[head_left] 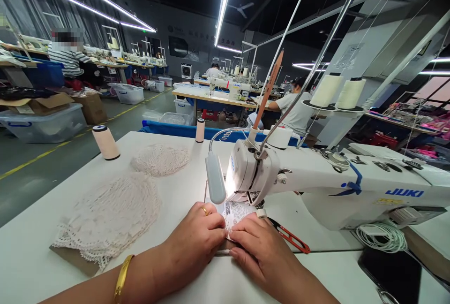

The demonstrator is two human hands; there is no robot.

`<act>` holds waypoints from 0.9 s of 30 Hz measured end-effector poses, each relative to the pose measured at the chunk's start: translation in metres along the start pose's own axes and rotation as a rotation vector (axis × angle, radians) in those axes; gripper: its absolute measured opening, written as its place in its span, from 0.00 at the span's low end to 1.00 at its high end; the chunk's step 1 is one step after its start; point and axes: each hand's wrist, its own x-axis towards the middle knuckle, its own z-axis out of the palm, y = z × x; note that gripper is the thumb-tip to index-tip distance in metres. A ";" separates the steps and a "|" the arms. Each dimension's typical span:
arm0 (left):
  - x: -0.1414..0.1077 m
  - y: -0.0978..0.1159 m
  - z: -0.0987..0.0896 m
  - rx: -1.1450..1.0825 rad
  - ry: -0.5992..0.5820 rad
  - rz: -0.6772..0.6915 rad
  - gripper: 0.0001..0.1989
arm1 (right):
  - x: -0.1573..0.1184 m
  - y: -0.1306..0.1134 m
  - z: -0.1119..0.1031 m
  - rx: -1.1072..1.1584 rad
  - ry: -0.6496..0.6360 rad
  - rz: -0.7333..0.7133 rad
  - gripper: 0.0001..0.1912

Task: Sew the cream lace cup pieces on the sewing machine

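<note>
A piece of white lace (236,214) lies under the needle area of a white sewing machine (298,168), lit by a small lamp (215,177). My left hand (197,238), with a ring and a gold bracelet, has its fingers pressed together on the lace's left edge. Against the right edge rests my right hand (258,243), its fingers closed over the lace and a brownish strip below it. The fingertips of both hands nearly meet. Part of the lace is hidden by the fingers.
Two lace piles (112,210) (161,159) lie on the left of the white table (31,233). Thread cones (106,142) (200,131) stand behind them. Red-handled snips (290,237) lie right of my right hand, a dark phone-like object (392,269) further right. People sit at machines beyond.
</note>
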 end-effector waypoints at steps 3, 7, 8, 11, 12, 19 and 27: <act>0.005 -0.002 -0.003 0.010 -0.031 -0.013 0.08 | 0.002 0.002 0.002 -0.016 0.004 0.012 0.04; 0.010 -0.007 -0.004 0.044 -0.076 -0.041 0.09 | 0.004 0.005 0.004 -0.042 0.020 0.024 0.09; 0.010 -0.008 -0.004 0.054 -0.079 -0.042 0.10 | 0.004 0.005 0.005 -0.048 0.026 0.021 0.10; 0.008 -0.010 -0.003 0.052 -0.072 -0.018 0.09 | 0.003 0.005 0.006 -0.054 0.040 -0.003 0.09; 0.007 -0.010 -0.002 0.043 -0.068 -0.005 0.08 | 0.002 0.005 0.007 -0.054 0.039 -0.009 0.09; 0.005 -0.007 -0.004 0.036 -0.079 0.027 0.09 | 0.001 0.005 0.008 -0.067 0.032 -0.021 0.08; 0.010 -0.011 -0.002 0.090 -0.054 0.020 0.08 | 0.006 0.008 0.010 -0.088 0.058 -0.006 0.10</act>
